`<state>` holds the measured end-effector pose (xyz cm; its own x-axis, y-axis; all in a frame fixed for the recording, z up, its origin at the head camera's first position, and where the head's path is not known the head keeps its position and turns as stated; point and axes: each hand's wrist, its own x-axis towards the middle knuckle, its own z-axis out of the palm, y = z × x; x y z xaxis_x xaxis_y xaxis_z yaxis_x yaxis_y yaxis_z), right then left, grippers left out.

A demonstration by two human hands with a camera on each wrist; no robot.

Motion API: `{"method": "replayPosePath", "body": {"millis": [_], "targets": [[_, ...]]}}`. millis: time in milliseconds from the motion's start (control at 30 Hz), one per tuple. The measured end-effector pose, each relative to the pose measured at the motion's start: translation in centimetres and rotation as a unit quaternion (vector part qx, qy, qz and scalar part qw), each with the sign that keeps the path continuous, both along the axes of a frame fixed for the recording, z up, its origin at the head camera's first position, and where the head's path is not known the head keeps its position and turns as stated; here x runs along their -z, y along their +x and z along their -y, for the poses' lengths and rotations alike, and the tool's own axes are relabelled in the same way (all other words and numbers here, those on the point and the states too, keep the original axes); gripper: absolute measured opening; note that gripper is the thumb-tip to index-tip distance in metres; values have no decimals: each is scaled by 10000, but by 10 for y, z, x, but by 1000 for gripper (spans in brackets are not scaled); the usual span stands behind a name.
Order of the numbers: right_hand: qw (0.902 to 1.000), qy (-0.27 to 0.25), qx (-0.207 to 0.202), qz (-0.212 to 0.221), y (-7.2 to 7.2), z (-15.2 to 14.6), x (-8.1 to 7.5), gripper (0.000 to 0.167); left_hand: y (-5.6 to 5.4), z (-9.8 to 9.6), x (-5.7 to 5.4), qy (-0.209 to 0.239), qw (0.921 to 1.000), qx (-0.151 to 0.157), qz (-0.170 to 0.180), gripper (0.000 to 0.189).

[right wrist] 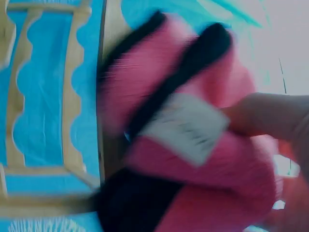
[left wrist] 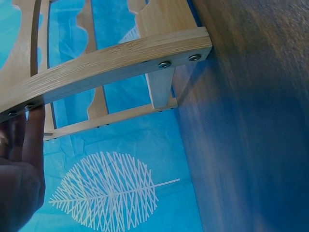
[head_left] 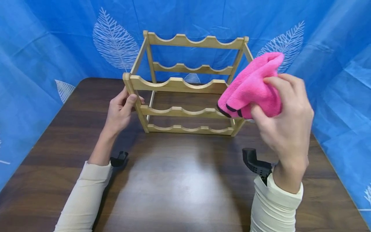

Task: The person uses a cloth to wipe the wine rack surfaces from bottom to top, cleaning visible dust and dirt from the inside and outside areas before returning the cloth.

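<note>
The person wears long sleeves in a soft cream colour. In the head view, the left sleeve (head_left: pixel 82 196) is near 8 o'clock and the right sleeve (head_left: pixel 273 209) is between 4 and 5 o'clock. Each one ends in a wide, plain cuff. The right sleeve has lots of little wrinkles below its cuff, and the left one looks smoother. A small black gadget (head_left: pixel 117 161) with a hooked top pokes out at the left cuff's 2 o'clock side. Another black gadget (head_left: pixel 256 165), bent like a pipe, sticks out at the right cuff's 10 o'clock side. Both hands are bare.
</note>
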<state>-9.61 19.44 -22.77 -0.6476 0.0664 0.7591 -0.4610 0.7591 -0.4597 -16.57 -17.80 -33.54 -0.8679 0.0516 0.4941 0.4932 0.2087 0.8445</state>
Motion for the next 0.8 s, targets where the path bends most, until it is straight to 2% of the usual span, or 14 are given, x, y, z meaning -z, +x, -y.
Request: {"method": "replayPosePath", "body": {"millis": [67,167,267,333,400,433,467,500,567,633,667,700,733,800], "targets": [[9935,-931,40,-658,-3,-5,-2,42,2,0,0,68,9999,-24,78,34],[9618,-2276,16,-1524,-10,-12,-5,44,5,-1,1,173,9996,-211,39,36],[9365,-2872,215,-1998,-16,-21,-6,52,5,-5,2,255,9935,-881,-671,38],[9303,-2935,331,-2173,-19,-27,-6,51,6,-10,0,466,9752,-1576,-1483,44],[9268,-2996,396,-2230,-21,-30,-7,51,9,-18,-6,786,9441,-2250,-2276,49],[9245,-3070,353,-2230,-21,-30,-7,51,12,-24,-11,1000,9297,-2467,-2545,48],[9229,-3135,307,-2213,-22,-30,-8,51,16,-30,-15,1251,9211,-2498,-2713,43],[9222,-3177,276,-2188,-22,-29,-8,51,21,-38,-20,1517,9210,-2345,-2717,38],[9260,-3118,334,-2101,-22,-26,-9,49,34,-57,-27,2017,9398,-1543,-2285,29],[9314,-3008,418,-2007,-22,-24,-9,49,48,-78,-29,2483,9597,-439,-1243,29],[9342,-2928,480,-1983,-22,-23,-8,49,54,-88,-29,2674,9618,107,-573,32],[9354,-2883,509,-1981,-22,-23,-8,48,59,-97,-29,2824,9574,594,129,36],[9354,-2874,523,-1993,-22,-23,-9,48,63,-106,-29,2952,9469,1005,782,40],[9313,-2970,483,-2054,-21,-23,-10,48,66,-119,-30,3308,9114,1616,1839,51]]}}
